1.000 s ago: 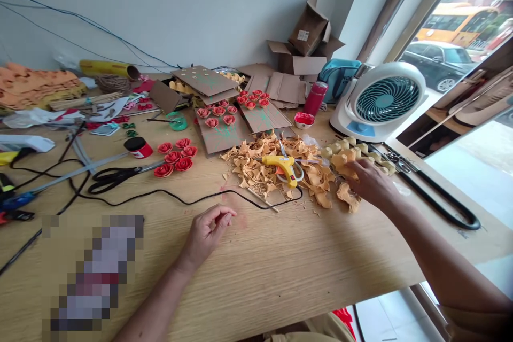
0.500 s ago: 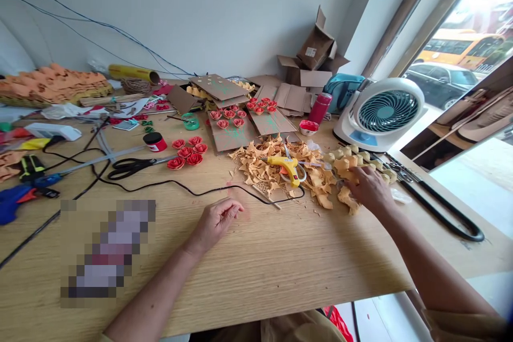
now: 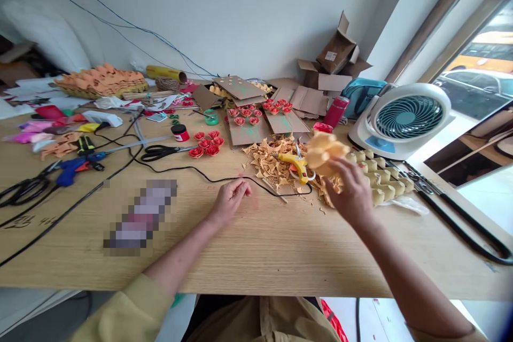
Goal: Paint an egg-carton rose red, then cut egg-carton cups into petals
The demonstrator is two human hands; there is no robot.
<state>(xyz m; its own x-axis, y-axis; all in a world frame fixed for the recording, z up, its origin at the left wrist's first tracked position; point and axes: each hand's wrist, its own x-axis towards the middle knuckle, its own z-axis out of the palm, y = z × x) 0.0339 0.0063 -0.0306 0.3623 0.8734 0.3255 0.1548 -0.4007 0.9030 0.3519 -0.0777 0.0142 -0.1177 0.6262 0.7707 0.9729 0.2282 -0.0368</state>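
Half a second ago the right hand (image 3: 352, 195) lay low on the table (image 3: 280, 256) among the cardboard cups; now it has come up off the wood with an orange egg-carton piece (image 3: 324, 152) pinched in its fingers. The piece is in the air above the near edge of the scrap pile (image 3: 266, 163), just right of the yellow hot-glue gun (image 3: 294, 163). The view itself has also swung, showing more of the table's left end. The left hand (image 3: 230, 200) rests on the table with its fingers loosely curled around nothing, close to the black cord (image 3: 208, 178) that runs to the glue gun. Moulded pulp like this probably crushes and tears easily, so the hold looks best kept light and placed on the thicker ridges rather than the thin petal edges — firm enough to stop it turning, no more. The lifted piece sits close over the gun's nozzle end and the cord, and keeping it clear of both seems wise. The pale egg-carton strip (image 3: 380, 179) lies on the table just beside the right wrist, with the desk fan (image 3: 404, 117) behind it, so a low elbow could knock the strip.
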